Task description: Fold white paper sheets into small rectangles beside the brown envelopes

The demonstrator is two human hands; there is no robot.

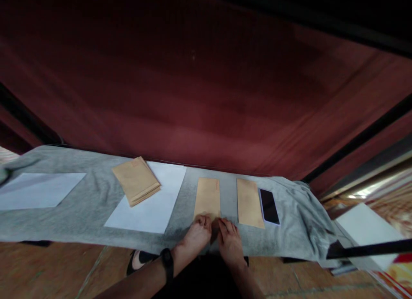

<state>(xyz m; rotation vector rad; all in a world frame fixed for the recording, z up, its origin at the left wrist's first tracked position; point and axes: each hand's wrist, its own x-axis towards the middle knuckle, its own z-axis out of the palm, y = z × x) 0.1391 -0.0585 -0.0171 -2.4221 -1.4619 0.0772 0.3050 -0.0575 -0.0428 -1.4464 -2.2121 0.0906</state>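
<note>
A brown paper envelope with a small red print lies lengthwise in front of me on a grey cloth. At its near end, my left hand is closed, its bent fingers gripping the left corner. My right hand pinches the same end at the right corner, thumb and fingers together. The exact hold is partly hidden under my fingers. Just right of my hands lies another brown envelope, flat and apart from them.
A phone lies beside the right-hand envelope. To the left, a stack of brown envelopes rests on white paper, with another white sheet farther left. A dark red panel rises behind the cloth, and a dark bar juts in at right.
</note>
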